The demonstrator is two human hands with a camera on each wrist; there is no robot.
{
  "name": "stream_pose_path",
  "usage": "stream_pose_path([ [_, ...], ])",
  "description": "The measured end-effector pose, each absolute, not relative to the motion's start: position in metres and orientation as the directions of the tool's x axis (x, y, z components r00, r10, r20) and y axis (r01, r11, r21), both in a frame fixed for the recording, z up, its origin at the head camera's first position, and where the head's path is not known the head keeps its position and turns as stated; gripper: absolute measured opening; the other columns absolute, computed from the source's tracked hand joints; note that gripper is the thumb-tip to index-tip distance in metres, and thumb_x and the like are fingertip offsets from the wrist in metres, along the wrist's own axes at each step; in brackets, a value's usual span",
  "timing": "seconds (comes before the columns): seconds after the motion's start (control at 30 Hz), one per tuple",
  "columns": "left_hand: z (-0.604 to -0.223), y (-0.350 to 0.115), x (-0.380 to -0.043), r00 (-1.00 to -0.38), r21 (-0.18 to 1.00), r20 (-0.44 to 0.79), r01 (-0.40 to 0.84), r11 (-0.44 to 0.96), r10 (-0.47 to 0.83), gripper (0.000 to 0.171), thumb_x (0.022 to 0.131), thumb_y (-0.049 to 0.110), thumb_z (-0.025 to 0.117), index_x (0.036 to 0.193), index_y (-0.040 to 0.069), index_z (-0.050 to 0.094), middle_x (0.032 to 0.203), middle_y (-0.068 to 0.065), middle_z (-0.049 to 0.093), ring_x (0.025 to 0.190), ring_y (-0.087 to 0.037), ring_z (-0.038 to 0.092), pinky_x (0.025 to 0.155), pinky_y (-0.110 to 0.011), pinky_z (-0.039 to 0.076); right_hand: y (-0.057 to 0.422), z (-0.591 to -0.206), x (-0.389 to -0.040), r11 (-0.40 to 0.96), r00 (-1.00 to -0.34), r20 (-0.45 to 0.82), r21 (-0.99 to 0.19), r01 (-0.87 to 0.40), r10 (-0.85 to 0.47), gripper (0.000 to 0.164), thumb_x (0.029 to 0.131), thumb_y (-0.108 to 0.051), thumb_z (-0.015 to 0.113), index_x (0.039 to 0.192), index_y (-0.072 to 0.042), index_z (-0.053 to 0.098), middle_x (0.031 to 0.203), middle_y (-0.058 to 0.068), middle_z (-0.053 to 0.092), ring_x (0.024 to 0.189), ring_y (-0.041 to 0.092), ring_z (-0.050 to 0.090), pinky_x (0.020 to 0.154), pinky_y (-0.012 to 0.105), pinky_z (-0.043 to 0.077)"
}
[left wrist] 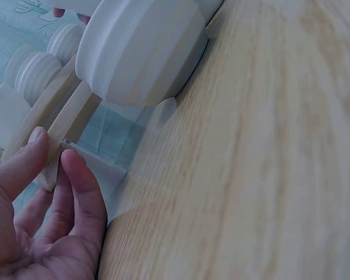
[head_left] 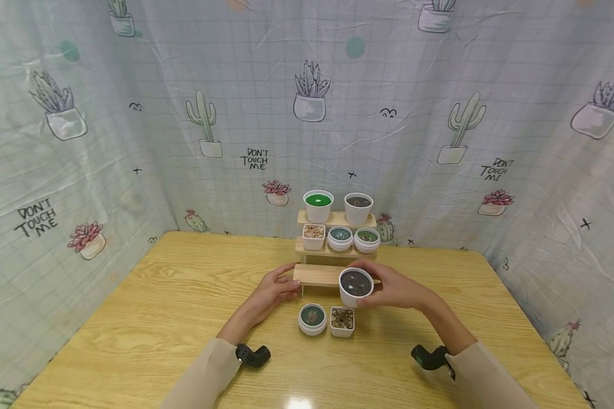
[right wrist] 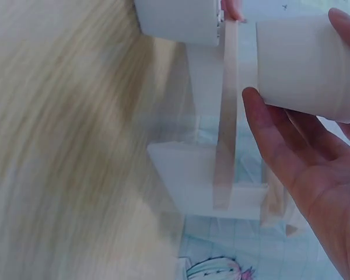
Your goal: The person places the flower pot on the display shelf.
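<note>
A tiered wooden display stand [head_left: 317, 274] has three steps. My left hand [head_left: 266, 298] is at the left end of its lowest board; in the left wrist view, thumb and fingers pinch the board end [left wrist: 70, 119]. In my right hand [head_left: 401, 289] is a round white pot with a dark grey top [head_left: 355, 284], gripped by its sides. That pot [right wrist: 306, 67] is held slightly tipped in front of the lowest board's right half, and the right wrist view shows a gap between its base and the board.
A low round pot with a teal top [head_left: 312, 319] and a square pot of pebbles [head_left: 342, 321] stand in front. On the middle step are a square pot [head_left: 314, 236] and two low round pots [head_left: 340, 238]. The top step bears a green-topped pot [head_left: 318, 205] and a grey-topped pot [head_left: 358, 208].
</note>
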State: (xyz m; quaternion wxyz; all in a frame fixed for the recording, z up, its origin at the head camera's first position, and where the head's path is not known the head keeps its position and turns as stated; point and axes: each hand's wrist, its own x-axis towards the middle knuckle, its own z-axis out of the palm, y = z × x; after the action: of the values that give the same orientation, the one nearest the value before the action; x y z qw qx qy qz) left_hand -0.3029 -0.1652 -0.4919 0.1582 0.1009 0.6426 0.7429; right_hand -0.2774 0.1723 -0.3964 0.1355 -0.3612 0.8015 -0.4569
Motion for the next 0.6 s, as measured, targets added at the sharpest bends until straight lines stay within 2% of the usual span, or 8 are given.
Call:
stream_pose_path([
  [0.27, -0.493, -0.165, -0.304, -0.928, 0.986, -0.055, -0.108, -0.125, 0.369, 0.070, 0.102, 0.011, 0.065, 0.162, 0.011, 0.030, 0.108, -0.004, 0.069, 0.098, -0.013, 0.068, 0.087, -0.025, 0.058, 0.154, -0.387, -0.288, 0.332, -0.729, 0.157, -0.813, -0.479, -0.667, 0.069, 0.085, -0.015, 0.085, 0.144, -0.008, 0.051, 0.136, 0.013, 0.062, 0.121, 0.023, 0.059, 0.096, 0.029, 0.056],
  [0.6, -0.491, -0.164, -0.303, -0.932, 0.985, -0.055, -0.109, -0.131, 0.359, 0.069, 0.101, 0.008, 0.065, 0.162, 0.010, 0.031, 0.105, -0.002, 0.069, 0.097, -0.011, 0.068, 0.087, -0.026, 0.058, 0.127, -0.381, -0.298, 0.380, -0.771, 0.147, -0.804, -0.458, -0.620, 0.070, 0.086, -0.018, 0.083, 0.146, -0.007, 0.047, 0.136, 0.014, 0.062, 0.121, 0.026, 0.059, 0.099, 0.038, 0.055],
])
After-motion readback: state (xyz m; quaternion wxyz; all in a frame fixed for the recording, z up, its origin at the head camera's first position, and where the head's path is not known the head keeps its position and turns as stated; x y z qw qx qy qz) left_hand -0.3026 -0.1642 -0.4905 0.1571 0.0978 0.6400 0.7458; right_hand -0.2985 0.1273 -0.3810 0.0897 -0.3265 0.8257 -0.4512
